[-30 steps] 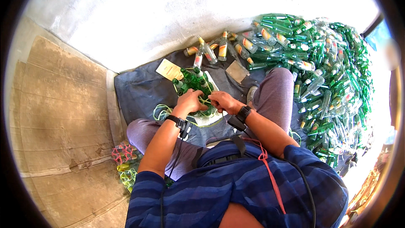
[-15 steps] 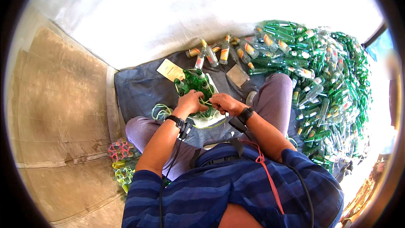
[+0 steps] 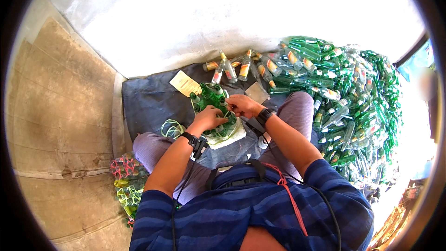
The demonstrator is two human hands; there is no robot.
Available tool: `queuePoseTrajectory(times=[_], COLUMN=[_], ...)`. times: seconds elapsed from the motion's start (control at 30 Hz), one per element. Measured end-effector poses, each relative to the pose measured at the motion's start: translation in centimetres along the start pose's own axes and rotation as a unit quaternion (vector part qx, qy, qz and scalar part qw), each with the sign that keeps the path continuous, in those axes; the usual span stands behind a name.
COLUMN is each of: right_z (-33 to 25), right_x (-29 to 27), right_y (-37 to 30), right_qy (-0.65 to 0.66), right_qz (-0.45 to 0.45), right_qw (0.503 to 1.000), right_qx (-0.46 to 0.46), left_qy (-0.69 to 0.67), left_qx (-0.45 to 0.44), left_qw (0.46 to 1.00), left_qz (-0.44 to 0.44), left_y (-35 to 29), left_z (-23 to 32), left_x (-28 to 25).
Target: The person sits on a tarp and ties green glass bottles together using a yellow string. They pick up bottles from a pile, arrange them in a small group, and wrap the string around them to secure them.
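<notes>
A tight cluster of upright green bottles [image 3: 209, 94] stands in front of me on a white slab [image 3: 231, 138]. Pale green plastic strap [image 3: 193, 107] runs around the cluster. My left hand [image 3: 210, 119] is curled over its near left side, with its fingers closed against a bottle. Across from it, my right hand [image 3: 243, 106] pinches at the right side of the bottles, apparently on the strap; its fingertips partly hide what they hold. A loose coil of the same strap [image 3: 172, 129] lies left of the slab, by my knee.
A large heap of green and clear bottles [image 3: 344, 97] rises on the right. Several labelled clear bottles [image 3: 245, 67] are by the wall. A yellowish card [image 3: 185, 83] and brown square [image 3: 257, 93] lie on the dark sheet [image 3: 148, 97]. Strap-netted bundles [image 3: 127, 193] sit at left.
My right hand has moved slightly up and left along the bottles, its fingers still pinched. My left hand stays on the cluster. The whole view has shifted a little.
</notes>
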State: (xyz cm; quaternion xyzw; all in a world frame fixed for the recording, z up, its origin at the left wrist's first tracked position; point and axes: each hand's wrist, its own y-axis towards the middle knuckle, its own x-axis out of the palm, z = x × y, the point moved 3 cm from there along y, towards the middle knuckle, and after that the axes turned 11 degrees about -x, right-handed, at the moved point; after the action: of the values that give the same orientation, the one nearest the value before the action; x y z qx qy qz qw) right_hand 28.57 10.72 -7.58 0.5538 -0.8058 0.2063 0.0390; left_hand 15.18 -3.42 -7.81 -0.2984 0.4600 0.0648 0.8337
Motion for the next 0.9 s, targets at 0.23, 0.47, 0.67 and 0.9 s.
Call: queuePoseTrajectory(times=[0.23, 0.47, 0.67, 0.9], right_z=[2.6, 3.7, 4.5, 6.4], right_x=[-1.6, -2.6, -3.2, -4.5], right_y=[2.8, 2.3, 1.5, 2.5], right_qy=[0.072, 0.077, 0.027, -0.404], right_qz=[0.062, 0.117, 0.149, 0.163], right_qw=[0.995, 0.989, 0.988, 0.890], right_qx=[0.015, 0.039, 0.006, -0.132], left_qy=[-0.029, -0.039, -0.040, -0.028], left_qx=[0.055, 0.063, 0.087, 0.073], left_qw=[0.998, 0.997, 0.995, 0.997], left_qz=[0.008, 0.009, 0.007, 0.013], left_y=[2.1, 2.4, 2.5, 2.3], left_z=[-1.4, -1.1, -1.0, -0.5], left_x=[1.3, 1.3, 1.1, 1.0])
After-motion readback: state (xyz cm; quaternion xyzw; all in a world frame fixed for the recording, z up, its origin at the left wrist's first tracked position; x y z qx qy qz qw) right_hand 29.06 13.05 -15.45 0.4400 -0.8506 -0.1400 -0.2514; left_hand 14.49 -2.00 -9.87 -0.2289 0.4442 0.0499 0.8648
